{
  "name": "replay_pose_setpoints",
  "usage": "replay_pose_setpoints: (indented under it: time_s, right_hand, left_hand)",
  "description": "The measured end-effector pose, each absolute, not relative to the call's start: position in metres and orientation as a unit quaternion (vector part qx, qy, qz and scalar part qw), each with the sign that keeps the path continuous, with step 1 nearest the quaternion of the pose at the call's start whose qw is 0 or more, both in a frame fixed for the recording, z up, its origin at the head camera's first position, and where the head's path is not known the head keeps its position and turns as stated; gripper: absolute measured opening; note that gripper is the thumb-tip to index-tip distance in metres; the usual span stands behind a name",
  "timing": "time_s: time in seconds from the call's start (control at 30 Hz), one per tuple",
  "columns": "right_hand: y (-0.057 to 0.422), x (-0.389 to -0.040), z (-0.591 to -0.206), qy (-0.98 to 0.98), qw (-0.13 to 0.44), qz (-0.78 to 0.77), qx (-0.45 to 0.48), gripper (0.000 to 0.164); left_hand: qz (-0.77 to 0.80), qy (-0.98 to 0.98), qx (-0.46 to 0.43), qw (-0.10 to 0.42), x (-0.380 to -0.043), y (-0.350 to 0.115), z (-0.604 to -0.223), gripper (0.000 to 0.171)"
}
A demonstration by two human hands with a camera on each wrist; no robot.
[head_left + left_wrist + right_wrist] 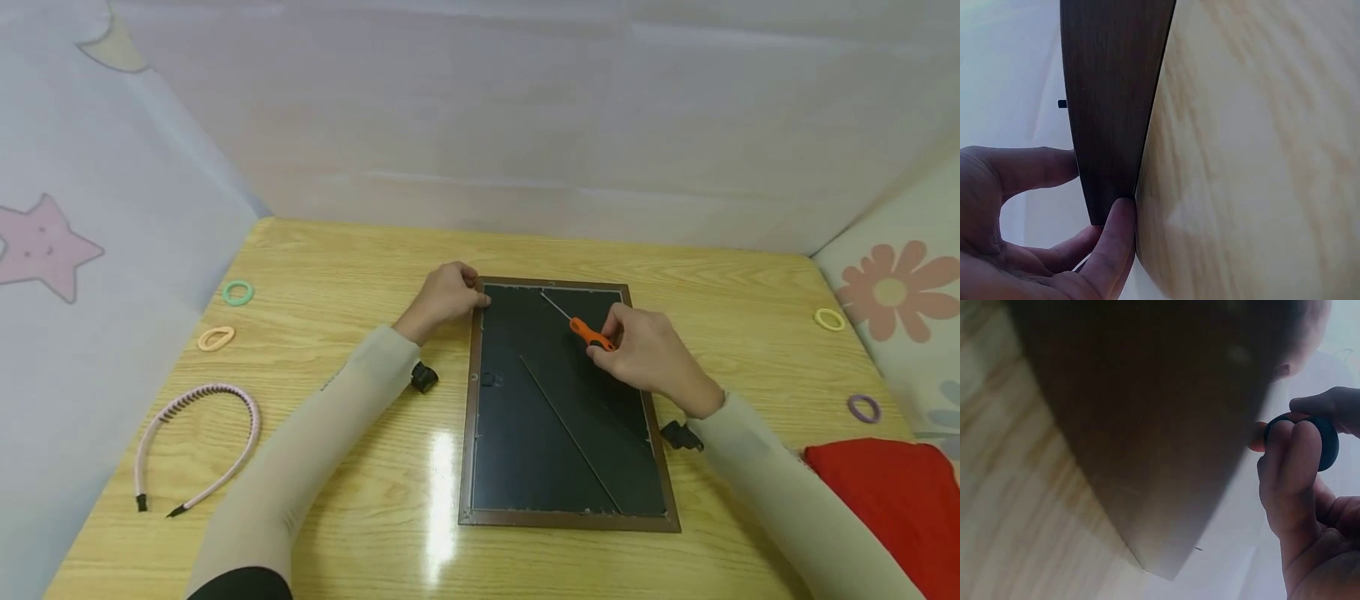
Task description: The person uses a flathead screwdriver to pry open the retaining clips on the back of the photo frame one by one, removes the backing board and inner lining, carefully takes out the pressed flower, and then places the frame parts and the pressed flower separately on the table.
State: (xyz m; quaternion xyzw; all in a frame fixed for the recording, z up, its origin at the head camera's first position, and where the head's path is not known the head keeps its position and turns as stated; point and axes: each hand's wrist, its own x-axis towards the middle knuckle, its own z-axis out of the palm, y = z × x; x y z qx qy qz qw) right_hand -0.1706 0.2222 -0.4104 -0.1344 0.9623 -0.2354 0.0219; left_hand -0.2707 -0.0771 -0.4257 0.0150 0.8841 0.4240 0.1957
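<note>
Frame (570, 519) on the table (360, 467), dark panel (517, 450) uppermost. The left hand (445, 293) pinches the far left corner; the right hand (647, 346) has fingers curled around the screwdriver (582, 327), tip near the far edge. Firm bracing and a shallow shaft angle should spare the panel.

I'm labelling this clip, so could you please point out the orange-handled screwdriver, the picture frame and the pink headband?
Orange-handled screwdriver (586, 331): head view, on its handle.
Picture frame (517, 450): head view, on its dark backing.
Pink headband (255, 421): head view, on its curved band.
</note>
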Motion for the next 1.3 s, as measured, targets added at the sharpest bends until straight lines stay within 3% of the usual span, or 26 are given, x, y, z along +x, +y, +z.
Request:
replay_pose_setpoints:
  time_s: [0.7,0.9,1.13,1.3]
  right_hand:
    - [0.207,-0.177,-0.423,0.96,0.043,-0.256,-0.104,0.024]
    - [0.208,-0.179,-0.422,0.959,-0.003,-0.264,-0.1,0.022]
    - [0.22,-0.195,-0.417,0.935,-0.15,-0.303,-0.109,0.023]
    - [0.231,-0.207,-0.414,0.903,-0.152,-0.396,-0.074,0.028]
  left_hand:
    - [0.457,0.871,0.014,0.181,-0.269,-0.086,-0.43,0.055]
    - [0.448,0.875,0.02,0.184,-0.27,-0.086,-0.428,0.055]
    - [0.44,0.879,0.033,0.178,-0.271,-0.084,-0.427,0.055]
    - [0.44,0.879,0.036,0.182,-0.27,-0.078,-0.43,0.054]
